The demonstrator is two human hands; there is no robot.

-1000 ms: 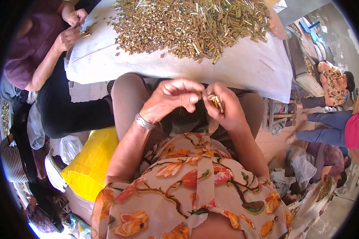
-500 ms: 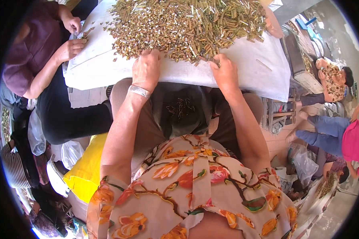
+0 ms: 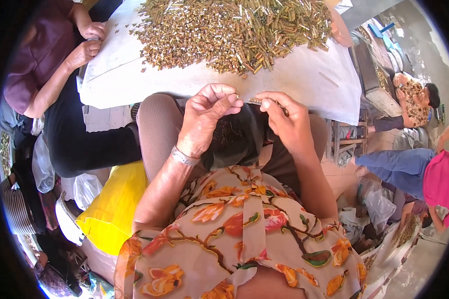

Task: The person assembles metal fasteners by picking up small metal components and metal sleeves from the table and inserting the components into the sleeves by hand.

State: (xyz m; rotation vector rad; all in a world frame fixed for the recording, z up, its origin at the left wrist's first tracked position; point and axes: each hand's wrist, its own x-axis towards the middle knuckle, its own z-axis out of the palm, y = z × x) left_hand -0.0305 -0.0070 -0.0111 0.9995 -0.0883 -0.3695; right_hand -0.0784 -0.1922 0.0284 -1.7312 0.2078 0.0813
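Observation:
My left hand [image 3: 204, 117], a bracelet on its wrist, is closed in a pinch on a small gold-coloured metal piece [image 3: 237, 96]. Facing it, my right hand [image 3: 286, 119] grips slim gold-coloured metal pieces, one tip [image 3: 254, 101] poking out toward the left hand; more are partly hidden under its curled fingers. A small gap separates the two hands' pieces. Both hands are over my lap at the near edge of a white-covered table [image 3: 119, 82]. A large heap of gold-coloured pieces [image 3: 234, 37] lies there, short bits toward the left, longer slim ones toward the right.
Between my knees, a dark cloth or bag [image 3: 224, 149] holds several slim pieces. At the left, a person in a purple top [image 3: 42, 60] has both hands at the table edge. A yellow bag [image 3: 117, 209] stands by my left leg. Other people sit and stand at the right.
Both my hands have drawn back from the heap toward my body and come closer together. The neighbour's hands at the left have moved together.

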